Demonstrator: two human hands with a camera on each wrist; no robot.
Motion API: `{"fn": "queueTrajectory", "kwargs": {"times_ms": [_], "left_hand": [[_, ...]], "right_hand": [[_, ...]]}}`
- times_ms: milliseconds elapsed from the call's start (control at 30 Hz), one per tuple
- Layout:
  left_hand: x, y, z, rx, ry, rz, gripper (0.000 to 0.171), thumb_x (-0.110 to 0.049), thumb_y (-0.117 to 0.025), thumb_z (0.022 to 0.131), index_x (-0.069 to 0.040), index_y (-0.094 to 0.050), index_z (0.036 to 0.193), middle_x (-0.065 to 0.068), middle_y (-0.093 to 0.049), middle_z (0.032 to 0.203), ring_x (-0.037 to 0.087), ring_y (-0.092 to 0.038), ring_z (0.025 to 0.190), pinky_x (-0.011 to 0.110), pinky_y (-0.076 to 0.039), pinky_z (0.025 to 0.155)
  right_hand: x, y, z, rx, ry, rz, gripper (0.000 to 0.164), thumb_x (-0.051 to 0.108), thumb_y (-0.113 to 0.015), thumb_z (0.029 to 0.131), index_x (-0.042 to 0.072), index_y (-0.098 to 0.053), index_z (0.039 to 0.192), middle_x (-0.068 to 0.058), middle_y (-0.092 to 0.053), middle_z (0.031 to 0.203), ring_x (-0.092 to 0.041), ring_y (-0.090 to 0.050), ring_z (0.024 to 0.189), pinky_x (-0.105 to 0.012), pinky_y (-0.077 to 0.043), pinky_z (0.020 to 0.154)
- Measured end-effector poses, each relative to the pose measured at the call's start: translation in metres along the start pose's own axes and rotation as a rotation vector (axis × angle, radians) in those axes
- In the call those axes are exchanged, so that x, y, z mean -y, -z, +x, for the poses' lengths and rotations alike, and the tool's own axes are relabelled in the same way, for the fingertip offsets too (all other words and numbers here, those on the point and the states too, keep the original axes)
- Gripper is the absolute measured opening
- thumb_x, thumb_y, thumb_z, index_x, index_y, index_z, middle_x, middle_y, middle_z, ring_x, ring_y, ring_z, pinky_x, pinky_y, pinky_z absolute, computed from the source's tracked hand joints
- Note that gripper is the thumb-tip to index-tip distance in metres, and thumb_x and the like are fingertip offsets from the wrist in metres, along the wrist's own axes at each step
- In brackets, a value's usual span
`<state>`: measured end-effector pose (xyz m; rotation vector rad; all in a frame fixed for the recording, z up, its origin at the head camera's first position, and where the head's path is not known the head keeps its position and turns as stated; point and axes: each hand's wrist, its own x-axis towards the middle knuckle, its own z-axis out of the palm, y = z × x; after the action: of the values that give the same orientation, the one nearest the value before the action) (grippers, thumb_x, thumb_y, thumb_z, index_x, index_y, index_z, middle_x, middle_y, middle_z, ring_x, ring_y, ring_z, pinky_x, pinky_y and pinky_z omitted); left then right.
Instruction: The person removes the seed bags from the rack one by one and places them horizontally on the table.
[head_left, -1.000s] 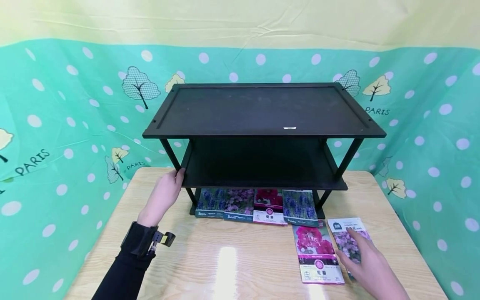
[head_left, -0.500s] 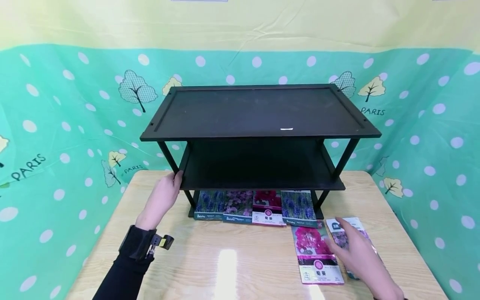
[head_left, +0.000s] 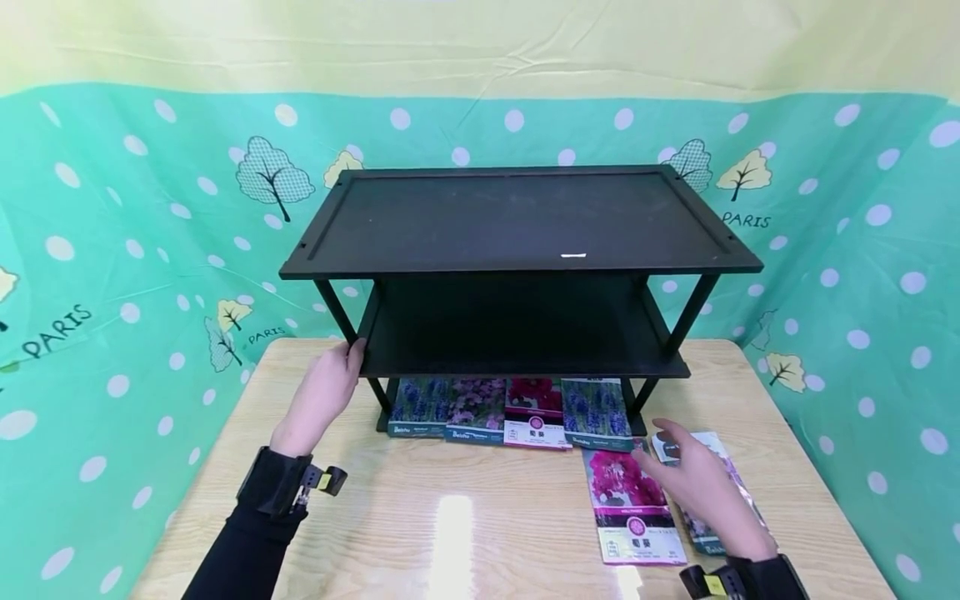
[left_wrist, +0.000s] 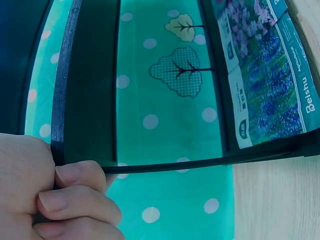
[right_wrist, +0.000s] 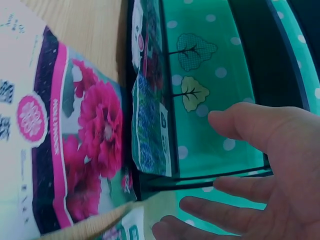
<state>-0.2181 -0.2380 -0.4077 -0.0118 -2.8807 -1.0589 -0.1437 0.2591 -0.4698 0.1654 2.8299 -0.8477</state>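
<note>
My left hand [head_left: 318,396] grips the left edge of the middle shelf on a black shelf rack [head_left: 517,221]; in the left wrist view its fingers [left_wrist: 82,200] curl round the black frame. My right hand [head_left: 697,483] hovers with fingers spread, nothing between them, at the rack's right front. Beneath it in the head view lies a purple-flower seed packet [head_left: 705,537], partly covered by the hand. Left of that, a magenta-flower seed packet [head_left: 637,533] lies on the table, its top end at the rack's bottom shelf.
On the bottom shelf several flower seed packets lie in a row, among them a blue-flower one [head_left: 597,412] and a magenta one [head_left: 536,421]. The wooden table [head_left: 337,533] is backed by a green dotted curtain [head_left: 150,275].
My right hand has lifted from the purple-flower packet and moved forward and slightly left, toward the rack's right front leg. My left hand keeps its grip on the shelf.
</note>
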Motion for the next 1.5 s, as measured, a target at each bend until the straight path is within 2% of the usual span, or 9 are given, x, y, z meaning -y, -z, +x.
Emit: {"fn": "queueTrajectory", "kwargs": {"times_ms": [267, 433, 533, 833, 1033, 1233, 1500], "left_hand": [[0.001, -0.001, 0.0, -0.009, -0.009, 0.024, 0.053, -0.037, -0.029, 0.114, 0.004, -0.061, 0.101, 0.004, -0.04, 0.065, 0.017, -0.036, 0.047, 0.029, -0.034, 0.042], [0.001, -0.001, 0.0, -0.015, -0.014, 0.023, 0.053, -0.037, -0.029, 0.114, 0.003, -0.061, 0.101, 0.004, -0.039, 0.065, 0.017, -0.035, 0.047, 0.029, -0.033, 0.042], [0.001, 0.0, 0.0, -0.021, -0.017, 0.027, 0.053, -0.037, -0.029, 0.115, 0.003, -0.061, 0.1, 0.004, -0.04, 0.065, 0.017, -0.036, 0.047, 0.029, -0.034, 0.042], [0.001, -0.001, -0.001, -0.029, -0.021, 0.03, 0.052, -0.035, -0.03, 0.115, 0.004, -0.062, 0.101, 0.005, -0.041, 0.064, 0.017, -0.037, 0.045, 0.029, -0.034, 0.041], [0.001, -0.002, -0.001, -0.03, -0.033, 0.023, 0.05, -0.034, -0.031, 0.115, 0.003, -0.062, 0.1, 0.005, -0.041, 0.065, 0.017, -0.037, 0.045, 0.028, -0.035, 0.041], [0.002, -0.003, -0.001, -0.044, -0.057, 0.014, 0.049, -0.032, -0.032, 0.115, 0.003, -0.061, 0.096, 0.005, -0.042, 0.065, 0.017, -0.038, 0.045, 0.029, -0.035, 0.04], [0.003, -0.004, -0.001, -0.046, -0.055, 0.016, 0.048, -0.032, -0.032, 0.114, 0.002, -0.061, 0.095, 0.005, -0.042, 0.064, 0.016, -0.038, 0.044, 0.027, -0.035, 0.039]], "right_hand": [[0.004, -0.006, 0.015, 0.014, -0.044, 0.073, 0.081, 0.046, -0.066, 0.099, -0.008, -0.037, 0.151, -0.037, -0.051, 0.14, -0.052, -0.056, 0.122, -0.059, -0.052, 0.093], [0.002, -0.012, 0.022, 0.016, -0.054, 0.121, 0.078, 0.043, -0.065, 0.099, -0.011, -0.039, 0.149, -0.036, -0.055, 0.133, -0.04, -0.066, 0.104, -0.048, -0.057, 0.082], [0.001, -0.017, 0.025, 0.022, -0.055, 0.129, 0.075, 0.041, -0.067, 0.099, -0.013, -0.043, 0.145, -0.035, -0.059, 0.127, -0.034, -0.066, 0.096, -0.045, -0.056, 0.079], [-0.001, -0.025, 0.033, 0.053, -0.083, 0.13, 0.072, 0.041, -0.067, 0.098, -0.018, -0.049, 0.135, -0.031, -0.065, 0.116, -0.033, -0.063, 0.097, -0.048, -0.054, 0.085], [-0.003, -0.028, 0.037, 0.079, -0.144, 0.184, 0.065, 0.036, -0.062, 0.101, -0.018, -0.048, 0.136, -0.031, -0.065, 0.113, -0.025, -0.067, 0.086, -0.041, -0.056, 0.077], [-0.004, -0.03, 0.045, 0.08, -0.198, 0.227, 0.058, 0.032, -0.061, 0.102, -0.017, -0.052, 0.131, -0.034, -0.063, 0.115, -0.026, -0.069, 0.084, -0.039, -0.056, 0.073], [-0.004, -0.035, 0.05, 0.06, -0.205, 0.202, 0.048, 0.028, -0.063, 0.1, -0.016, -0.059, 0.119, -0.023, -0.064, 0.095, -0.025, -0.062, 0.077, -0.033, -0.049, 0.063]]}}
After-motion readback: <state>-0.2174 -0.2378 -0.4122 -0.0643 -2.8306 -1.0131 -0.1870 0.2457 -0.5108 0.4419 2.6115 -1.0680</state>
